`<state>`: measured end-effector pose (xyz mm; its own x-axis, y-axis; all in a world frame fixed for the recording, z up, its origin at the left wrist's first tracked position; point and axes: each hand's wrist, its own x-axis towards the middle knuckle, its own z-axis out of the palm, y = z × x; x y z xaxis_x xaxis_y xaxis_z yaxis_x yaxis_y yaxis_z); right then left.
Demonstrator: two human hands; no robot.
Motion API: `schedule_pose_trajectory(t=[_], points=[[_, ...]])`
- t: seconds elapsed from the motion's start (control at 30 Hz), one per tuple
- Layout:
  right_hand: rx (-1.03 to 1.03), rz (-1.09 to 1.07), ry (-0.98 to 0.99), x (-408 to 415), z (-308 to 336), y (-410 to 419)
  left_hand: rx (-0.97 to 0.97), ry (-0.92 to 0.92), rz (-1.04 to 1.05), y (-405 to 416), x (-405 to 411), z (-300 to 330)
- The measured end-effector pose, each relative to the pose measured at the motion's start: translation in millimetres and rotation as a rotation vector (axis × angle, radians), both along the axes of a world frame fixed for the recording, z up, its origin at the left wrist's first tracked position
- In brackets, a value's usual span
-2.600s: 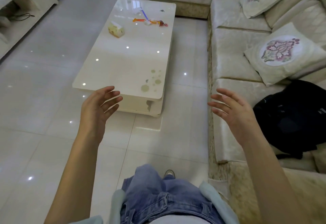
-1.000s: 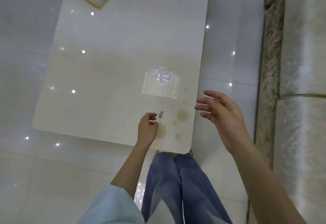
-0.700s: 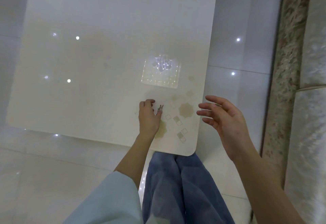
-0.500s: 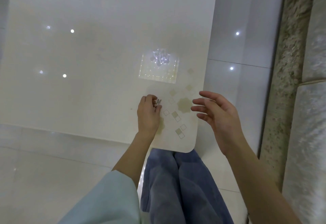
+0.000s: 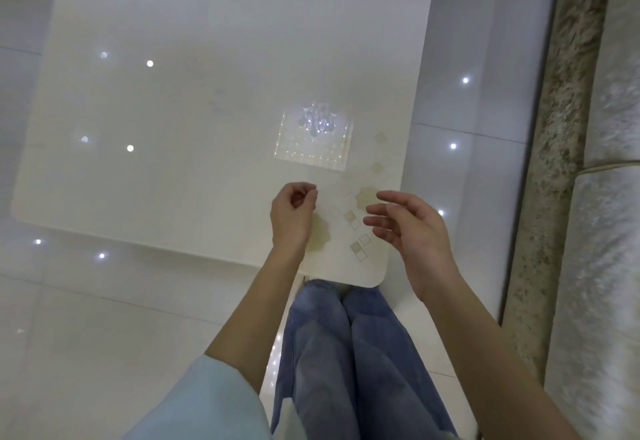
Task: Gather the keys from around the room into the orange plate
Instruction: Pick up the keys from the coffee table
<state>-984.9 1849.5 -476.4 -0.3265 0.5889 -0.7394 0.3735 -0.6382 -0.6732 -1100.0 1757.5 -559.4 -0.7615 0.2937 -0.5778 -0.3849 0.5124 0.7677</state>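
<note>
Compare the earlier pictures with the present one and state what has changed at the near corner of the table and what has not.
The small key that lay on the table by the left hand is gone from there; that hand's fingers have curled in over the spot, seemingly round it, though the key itself is hidden. The right hand still hovers open beside it, holding nothing.

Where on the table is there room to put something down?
The table is bare across its whole left and far side, up to the left edge. The near right corner is crowded: the left hand with curled fingers and the open right hand hover there, over the printed flower and square patterns.
</note>
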Motion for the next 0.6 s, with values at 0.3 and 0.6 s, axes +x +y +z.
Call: schedule_pose_trajectory(t=[0.3,0.6], points=[[0.057,0.037,0.221,-22,109,5,0.490,-0.276,0.288,-16,-30,159],[0.019,0.125,0.396,5,258,-12,0.731,-0.445,0.418,-81,2,316]])
